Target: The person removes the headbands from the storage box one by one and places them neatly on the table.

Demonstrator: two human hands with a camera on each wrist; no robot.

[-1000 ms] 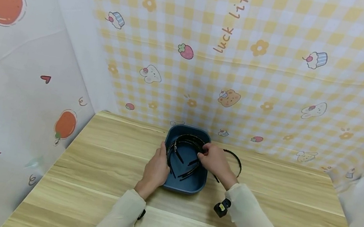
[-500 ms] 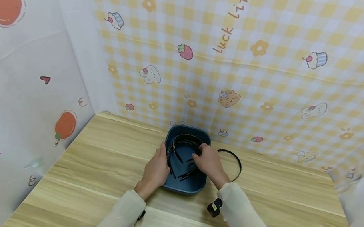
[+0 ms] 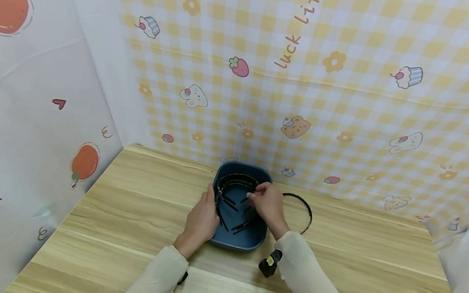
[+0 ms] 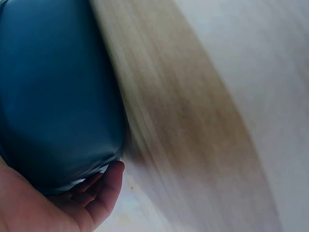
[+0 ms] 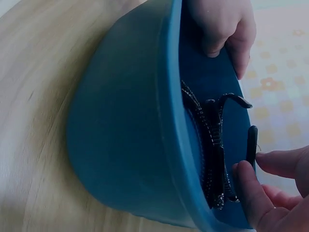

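A dark blue plastic bin [image 3: 236, 241] stands on the table against the wall, with several black headbands [image 3: 240, 178] inside. My left hand [image 3: 202, 214] grips the bin's left side, its thumb over the rim in the right wrist view. In the left wrist view, the fingers of the left hand [image 4: 99, 193] curl at the bin's corner. My right hand [image 3: 269, 204] reaches over the bin's right rim. In the right wrist view, thumb and fingers pinch the end of a black headband [image 5: 252, 140]. Much of that headband is hidden among the others.
Another black toothed headband [image 3: 310, 215] lies on the table just right of the bin, partly behind the right wrist. The wood-grain table [image 3: 358, 273] extends on both sides. A yellow-checked cloth wall [image 3: 358, 137] stands right behind the bin.
My right hand has moved a little left, further over the bin, and the headbands inside have shifted slightly. The left hand and bin stay in place.
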